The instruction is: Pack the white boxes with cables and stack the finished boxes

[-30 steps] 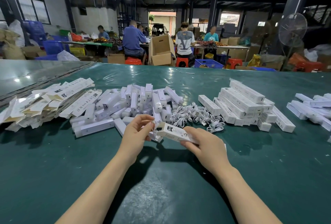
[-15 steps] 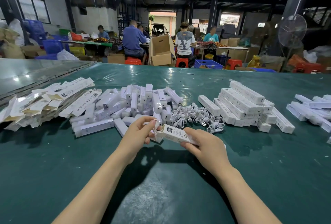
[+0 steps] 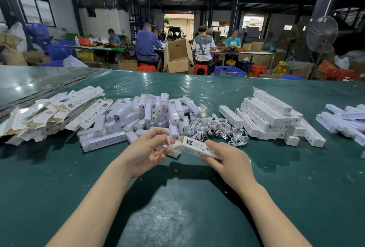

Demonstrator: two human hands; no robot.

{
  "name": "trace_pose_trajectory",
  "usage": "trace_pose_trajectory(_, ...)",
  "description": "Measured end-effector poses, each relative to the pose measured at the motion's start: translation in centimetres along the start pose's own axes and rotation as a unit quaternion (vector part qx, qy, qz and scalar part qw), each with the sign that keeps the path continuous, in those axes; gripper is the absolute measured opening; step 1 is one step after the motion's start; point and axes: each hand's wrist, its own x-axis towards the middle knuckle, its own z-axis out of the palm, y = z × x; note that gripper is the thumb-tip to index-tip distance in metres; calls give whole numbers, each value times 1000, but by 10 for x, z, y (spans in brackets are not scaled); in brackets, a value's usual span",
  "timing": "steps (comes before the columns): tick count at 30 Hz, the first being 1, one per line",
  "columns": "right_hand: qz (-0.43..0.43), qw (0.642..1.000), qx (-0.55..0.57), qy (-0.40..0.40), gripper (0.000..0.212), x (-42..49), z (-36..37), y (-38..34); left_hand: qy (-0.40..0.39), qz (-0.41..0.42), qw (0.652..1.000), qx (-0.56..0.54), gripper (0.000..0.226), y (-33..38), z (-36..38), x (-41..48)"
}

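Box (image 3: 195, 146) is held low over the desk (image 3: 177, 207) at dead centre, open end facing 9 o'clock. It is clamped from the 3 o'clock side by the right hand (image 3: 227, 159), thumb on top and fingers curled under. The left hand (image 3: 145, 152) is set at the box mouth, its fingers (image 3: 156, 135) pinched together on a small white piece. Risks: a flap could be creased or torn if the piece is pushed in off-axis. A cable loop could be caught under the flap and spring back out before the end is tucked. The thin card could be dented if the right-hand grip is tightened. The finished stack (image 3: 270, 116) at 2 o'clock is piled loosely with several boxes skewed, so a slide is likely if the next box is set down carelessly. Tangling is possible in the cable heap (image 3: 215, 128) at 1 o'clock, so two could be lifted together. Unclear: whether the pinched piece is cable or flap cannot be told. Whether a cable is already inside cannot be seen. The far end of the box is hidden in the right palm. The label print is too small to read. The loose boxes (image 3: 347, 120) at 3 o'clock are cut off by the frame edge.
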Motion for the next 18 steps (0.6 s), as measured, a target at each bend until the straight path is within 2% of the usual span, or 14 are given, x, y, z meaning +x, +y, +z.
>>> trace_pose_trajectory(4, -3, 1000, 1, 0, 21, 0, 1, 1, 50, 91, 993, -56, 15, 4, -4, 3)
trace_pose_trajectory(6, -1, 1000, 9, 4, 22, 0, 2, 0, 42, 120, 989, -81, 20, 3, -4, 4)
trace_pose_trajectory(10, 21, 997, 66, 31, 26, -1, 1, 1, -8, 142, 987, -76, 26, -4, 0, 5)
trace_pose_trajectory(15, 19, 994, 96, 41, 29, 0, 3, 1, -36, 150, 987, -54, 48, -9, 0, 6)
trace_pose_trajectory(18, 16, 993, 112, 43, 28, 0, 3, 2, -32, 161, 985, -47, 45, -10, 3, 6)
